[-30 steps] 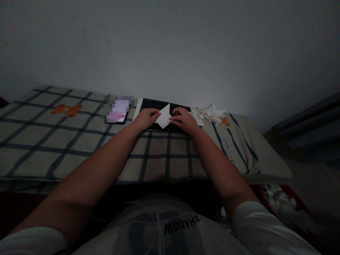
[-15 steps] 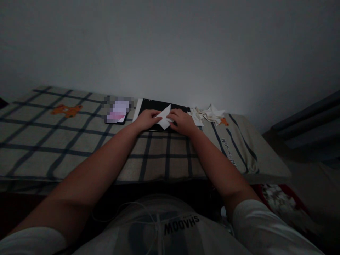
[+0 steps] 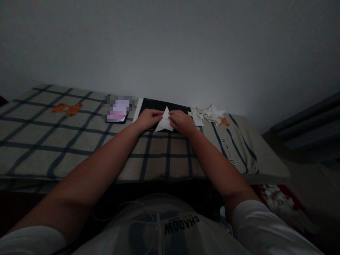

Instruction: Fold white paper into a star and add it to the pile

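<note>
A white folded paper (image 3: 164,122) lies on a black board (image 3: 159,105) near the wall, on a checked cloth (image 3: 79,141). My left hand (image 3: 147,118) pinches its left side and my right hand (image 3: 181,121) pinches its right side. The paper now shows as a narrow pointed shape between my fingertips. The room is dim and the folds are hard to make out.
A phone with a lit screen (image 3: 118,110) lies left of the board. A heap of several folded white paper pieces (image 3: 208,114) sits to the right. The cloth's edge drops off at the right, near dark furniture (image 3: 308,131). A pale wall rises right behind.
The paper went from a flat diamond to a narrower pointed shape. My hands moved closer together over it, and my right hand brought its side inward.
</note>
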### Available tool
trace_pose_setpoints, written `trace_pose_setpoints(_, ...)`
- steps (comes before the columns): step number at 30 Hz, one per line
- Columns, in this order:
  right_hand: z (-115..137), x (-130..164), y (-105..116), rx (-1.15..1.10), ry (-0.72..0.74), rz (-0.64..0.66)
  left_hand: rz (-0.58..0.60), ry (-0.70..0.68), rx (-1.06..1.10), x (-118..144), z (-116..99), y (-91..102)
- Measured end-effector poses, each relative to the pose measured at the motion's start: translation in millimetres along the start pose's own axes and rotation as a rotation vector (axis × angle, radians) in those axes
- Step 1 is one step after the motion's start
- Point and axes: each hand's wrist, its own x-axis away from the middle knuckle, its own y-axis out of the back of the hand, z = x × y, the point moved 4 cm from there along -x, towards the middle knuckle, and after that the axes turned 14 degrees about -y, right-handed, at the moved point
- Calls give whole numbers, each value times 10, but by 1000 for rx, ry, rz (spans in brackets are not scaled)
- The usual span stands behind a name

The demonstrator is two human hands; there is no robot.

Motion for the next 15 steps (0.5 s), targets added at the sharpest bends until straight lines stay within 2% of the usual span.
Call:
trace_pose_setpoints(7,-1,3,-42,28,62,18,28,-20,-32,14,-117,-6)
trace_pose_setpoints(15,-22,-11,-91,-9,92,14,46,-91,-57,6,-90,-40)
